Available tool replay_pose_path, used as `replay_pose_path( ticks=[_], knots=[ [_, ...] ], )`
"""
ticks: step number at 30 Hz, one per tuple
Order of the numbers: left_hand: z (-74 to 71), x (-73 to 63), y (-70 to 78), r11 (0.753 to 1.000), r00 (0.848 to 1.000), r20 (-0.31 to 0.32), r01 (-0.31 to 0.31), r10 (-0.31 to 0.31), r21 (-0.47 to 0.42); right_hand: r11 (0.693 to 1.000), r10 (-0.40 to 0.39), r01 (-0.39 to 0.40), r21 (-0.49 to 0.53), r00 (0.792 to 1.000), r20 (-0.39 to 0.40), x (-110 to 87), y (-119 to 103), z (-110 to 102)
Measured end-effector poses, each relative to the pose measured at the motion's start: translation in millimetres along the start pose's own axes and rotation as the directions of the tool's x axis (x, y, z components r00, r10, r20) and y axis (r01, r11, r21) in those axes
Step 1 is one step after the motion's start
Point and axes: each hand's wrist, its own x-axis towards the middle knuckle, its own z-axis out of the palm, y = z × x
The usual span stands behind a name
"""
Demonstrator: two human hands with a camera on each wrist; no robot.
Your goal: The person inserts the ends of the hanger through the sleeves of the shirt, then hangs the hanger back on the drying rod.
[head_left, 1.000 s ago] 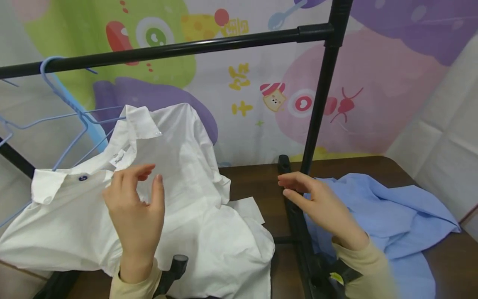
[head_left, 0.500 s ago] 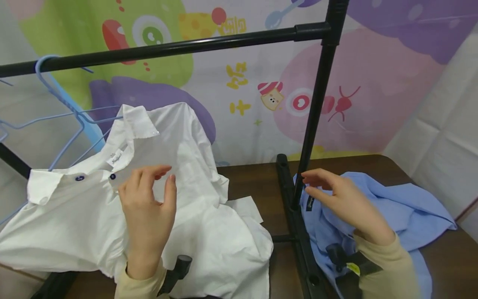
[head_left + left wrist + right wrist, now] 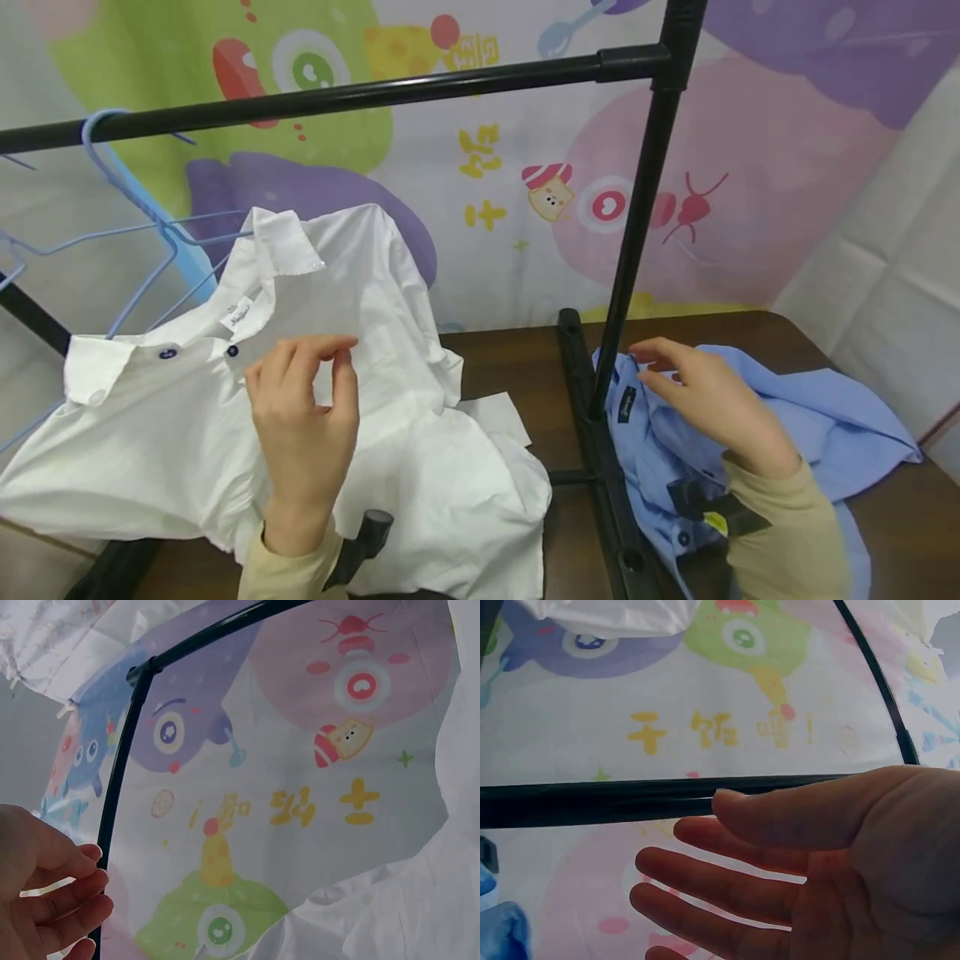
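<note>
A white shirt [image 3: 420,450] hangs on a light blue hanger [image 3: 142,200], its collar spread and a label [image 3: 238,315] showing inside the neck. In front of it my left hand [image 3: 303,425] is raised with bent, relaxed fingers, thumb tip near the index fingertip and nothing between them. A blue shirt [image 3: 787,417] lies crumpled on the brown table, with a dark label [image 3: 627,405] near its left edge. Over that shirt, just right of the black post, hovers my right hand [image 3: 712,400]; the right wrist view shows its fingers [image 3: 720,885] loosely extended and holding nothing.
The black rack's rail [image 3: 360,98] runs overhead, joined to a slanting post [image 3: 637,217] between the two shirts. More of the rack's foot [image 3: 600,467] rests on the table [image 3: 510,358]. A cartoon-print curtain [image 3: 480,275] hangs behind, and a white panel [image 3: 892,250] stands on the right.
Both hands have moved to the right, the right one from the rack post to over the blue shirt. The blue shirt's dark label has come into sight.
</note>
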Motion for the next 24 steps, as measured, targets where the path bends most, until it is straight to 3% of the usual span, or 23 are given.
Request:
replay_pose_path(
  ticks=[8, 17, 20, 24],
  knots=[
    [13.2, -7.1, 6.2, 0.997, 0.993, 0.086, -0.078, 0.079, -0.009, 0.996, 0.006, -0.003, -0.089, 1.000, 0.030, 3.5, -1, 8],
    [29.1, -13.1, 12.5, 0.988, 0.970, 0.191, -0.151, 0.152, -0.022, 0.997, 0.031, -0.027, -0.076, 0.998, 0.054, -3.6, 18, 13],
    [35.9, -13.1, 17.1, 0.984, 0.951, 0.250, -0.176, 0.180, -0.039, 0.996, 0.016, -0.009, -0.090, 0.997, 0.080, -4.0, 26, 15],
    [45.7, -12.9, 24.4, 0.974, 0.898, 0.378, -0.219, 0.224, -0.058, 0.995, 0.031, -0.016, -0.096, 0.987, 0.160, -1.1, 37, 20]
  ],
)
